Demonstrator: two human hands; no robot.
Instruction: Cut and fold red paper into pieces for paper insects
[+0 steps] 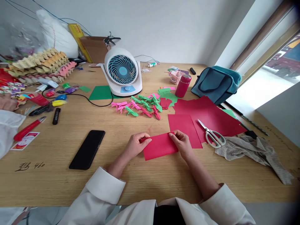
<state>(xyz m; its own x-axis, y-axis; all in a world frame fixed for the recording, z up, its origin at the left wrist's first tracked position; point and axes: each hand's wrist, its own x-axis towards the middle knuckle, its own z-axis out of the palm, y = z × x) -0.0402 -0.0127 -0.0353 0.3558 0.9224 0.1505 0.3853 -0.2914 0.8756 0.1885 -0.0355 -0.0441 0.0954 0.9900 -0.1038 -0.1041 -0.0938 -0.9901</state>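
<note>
A red sheet of paper (160, 147), a wide rectangle, is held up just over the table in front of me. My left hand (137, 144) pinches its upper left corner, thumb on top. At the upper right corner my right hand (182, 143) pinches it the same way. Behind my right hand lies a larger red sheet (181, 122), partly on a big irregular red sheet (206, 111). White-handled scissors (212, 134) rest with partly open blades on the red paper. Several folded paper figures (140, 104) in pink, green and red lie beyond my hands.
A black phone (87, 149) lies left of my hands. At the back stand a white fan (123, 72), a red bottle (183, 86) and a blue bag (215, 82). A grey cloth (253, 151) lies right. Another person's sleeve (10, 128) shows at the left edge, near a red-handled knife (29, 128).
</note>
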